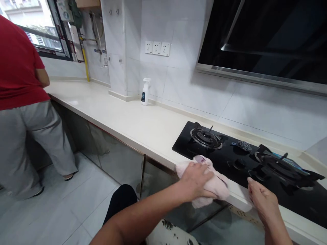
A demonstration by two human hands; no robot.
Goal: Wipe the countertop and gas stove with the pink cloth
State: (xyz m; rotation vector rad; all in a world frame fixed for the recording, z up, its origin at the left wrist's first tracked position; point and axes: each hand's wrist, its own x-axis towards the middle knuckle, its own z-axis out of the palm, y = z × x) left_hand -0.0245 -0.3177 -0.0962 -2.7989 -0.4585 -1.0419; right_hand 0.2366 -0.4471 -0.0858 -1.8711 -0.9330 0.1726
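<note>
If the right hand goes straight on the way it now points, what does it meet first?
Probably the glossy black glass gas hob, right at the fingers of the right hand; depth is unclear here.

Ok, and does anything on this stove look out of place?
One thing does: a small dark speckled pad lies loose on the black glass hob, between the two burners, rather than on the counter. A flat blue item also shows behind the right burner grate, but I can't tell what it is.
</note>
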